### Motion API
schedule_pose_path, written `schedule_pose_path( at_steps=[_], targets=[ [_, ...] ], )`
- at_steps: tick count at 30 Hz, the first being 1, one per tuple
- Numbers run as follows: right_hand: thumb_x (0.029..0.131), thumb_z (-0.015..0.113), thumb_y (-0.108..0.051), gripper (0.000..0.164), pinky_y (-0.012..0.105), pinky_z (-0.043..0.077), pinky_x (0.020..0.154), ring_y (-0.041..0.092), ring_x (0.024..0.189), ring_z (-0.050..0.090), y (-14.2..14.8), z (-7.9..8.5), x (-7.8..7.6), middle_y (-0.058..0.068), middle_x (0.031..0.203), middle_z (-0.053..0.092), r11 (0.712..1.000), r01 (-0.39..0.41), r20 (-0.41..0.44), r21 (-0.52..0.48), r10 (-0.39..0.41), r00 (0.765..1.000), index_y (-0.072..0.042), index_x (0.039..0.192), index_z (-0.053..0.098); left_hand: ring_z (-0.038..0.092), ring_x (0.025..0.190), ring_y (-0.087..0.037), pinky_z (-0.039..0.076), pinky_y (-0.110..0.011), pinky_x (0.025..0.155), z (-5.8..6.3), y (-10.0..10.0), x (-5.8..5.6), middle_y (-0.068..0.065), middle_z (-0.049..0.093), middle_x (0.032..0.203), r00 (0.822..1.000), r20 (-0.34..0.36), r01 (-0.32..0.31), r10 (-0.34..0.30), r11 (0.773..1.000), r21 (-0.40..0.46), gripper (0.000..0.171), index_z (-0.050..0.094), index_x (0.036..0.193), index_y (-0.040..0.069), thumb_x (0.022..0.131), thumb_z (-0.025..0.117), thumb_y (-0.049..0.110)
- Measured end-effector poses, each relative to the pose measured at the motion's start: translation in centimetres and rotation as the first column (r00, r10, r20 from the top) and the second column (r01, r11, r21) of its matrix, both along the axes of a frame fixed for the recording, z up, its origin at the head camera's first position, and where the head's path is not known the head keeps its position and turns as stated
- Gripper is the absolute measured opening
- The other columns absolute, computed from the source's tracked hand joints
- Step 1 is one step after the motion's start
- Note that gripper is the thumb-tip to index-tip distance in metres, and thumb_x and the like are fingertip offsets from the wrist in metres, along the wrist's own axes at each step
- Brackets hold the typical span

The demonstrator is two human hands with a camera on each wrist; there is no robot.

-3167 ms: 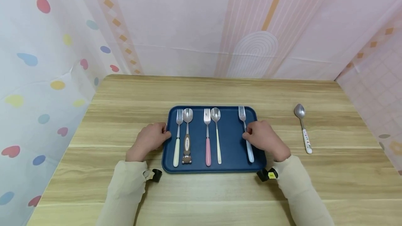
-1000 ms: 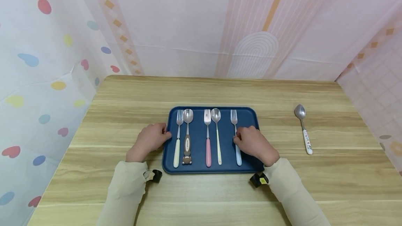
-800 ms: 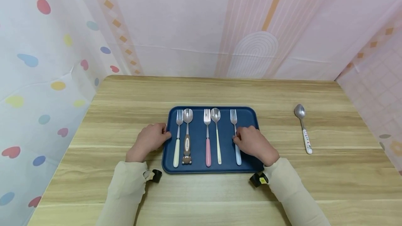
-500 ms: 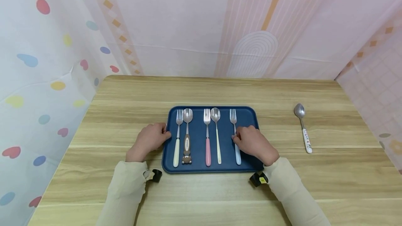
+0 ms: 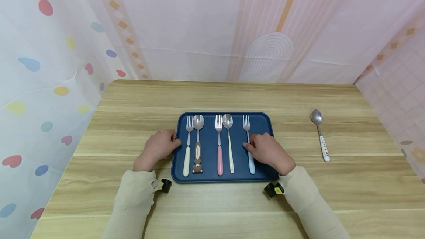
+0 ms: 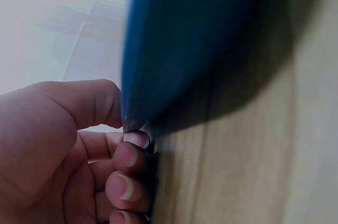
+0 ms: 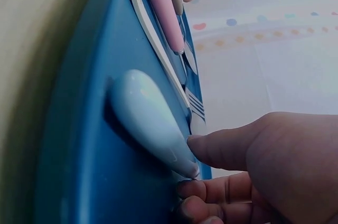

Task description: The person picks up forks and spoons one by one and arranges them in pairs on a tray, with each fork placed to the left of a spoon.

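My left hand (image 5: pixel 160 146) grips the left rim of a navy blue tray (image 5: pixel 242 177), thumb above and fingertips under the edge in the left wrist view. A fork with a pale blue handle (image 5: pixel 251 163) lies on the tray's right part. My right hand (image 5: pixel 268 151) is at that fork's neck, its thumb and fingers on either side with a gap between them. Left of it lie a cream-handled spoon (image 5: pixel 230 154) and a pink-handled fork (image 5: pixel 220 160). Farther left are a brown bear-handled spoon (image 5: pixel 197 154) and a fork with a pale green handle (image 5: pixel 187 161).
A spoon with a patterned white handle (image 5: pixel 324 148) lies on the wooden table (image 5: pixel 212 209) to the right of the tray. A patterned curtain (image 5: pixel 186 21) hangs along the back and sides. Both wrists carry small black devices close to the tray's front corners.
The right hand slid the blue-handled fork leftward on the tray, straightening it. Since then the right thumb has spread slightly away from the fork. The left hand kept its place on the rim.
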State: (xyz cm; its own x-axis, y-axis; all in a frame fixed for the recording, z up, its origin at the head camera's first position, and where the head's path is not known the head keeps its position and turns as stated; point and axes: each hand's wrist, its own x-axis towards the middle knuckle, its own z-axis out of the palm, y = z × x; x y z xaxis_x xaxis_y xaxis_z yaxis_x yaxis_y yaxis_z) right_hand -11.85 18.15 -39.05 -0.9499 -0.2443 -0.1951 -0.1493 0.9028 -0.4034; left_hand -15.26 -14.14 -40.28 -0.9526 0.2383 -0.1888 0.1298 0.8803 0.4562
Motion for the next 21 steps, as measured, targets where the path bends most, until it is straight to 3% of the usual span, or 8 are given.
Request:
schedule_pose_path(
  at_steps=[9, 21],
  targets=[
    [0.092, 0.053, -0.032, 0.033, 0.027, 0.034, 0.045, 0.016, 0.047, 0.044, 1.9, 1.0, -0.2, 0.002, 0.053, 0.043, 0.999, 0.029, -0.052, -0.024, -0.030, 0.998, -0.011, 0.067, 0.052, 0.046, 0.046, -0.017, 0.034, -0.027, 0.043, 0.0, 0.1, 0.2, -0.002, 0.045, 0.055, 1.000, 0.013, -0.005, 0.005, 1.000, -0.002, 0.022, 0.047, 0.066, 0.009, 0.084, 0.052, 0.021],
    [0.096, 0.045, -0.030, 0.033, 0.030, 0.036, 0.048, 0.017, 0.051, 0.043, 7.8, 3.0, -0.3, 0.003, 0.058, 0.048, 0.988, 0.146, -0.064, -0.047, -0.149, 0.987, -0.002, 0.085, 0.058, 0.046, 0.046, -0.017, 0.033, -0.027, 0.043, 0.0, -0.1, 0.2, -0.002, 0.044, 0.055, 1.000, 0.011, -0.005, 0.005, 1.000, 0.002, 0.021, 0.047, 0.067, 0.010, 0.084, 0.052, 0.021]
  ],
)
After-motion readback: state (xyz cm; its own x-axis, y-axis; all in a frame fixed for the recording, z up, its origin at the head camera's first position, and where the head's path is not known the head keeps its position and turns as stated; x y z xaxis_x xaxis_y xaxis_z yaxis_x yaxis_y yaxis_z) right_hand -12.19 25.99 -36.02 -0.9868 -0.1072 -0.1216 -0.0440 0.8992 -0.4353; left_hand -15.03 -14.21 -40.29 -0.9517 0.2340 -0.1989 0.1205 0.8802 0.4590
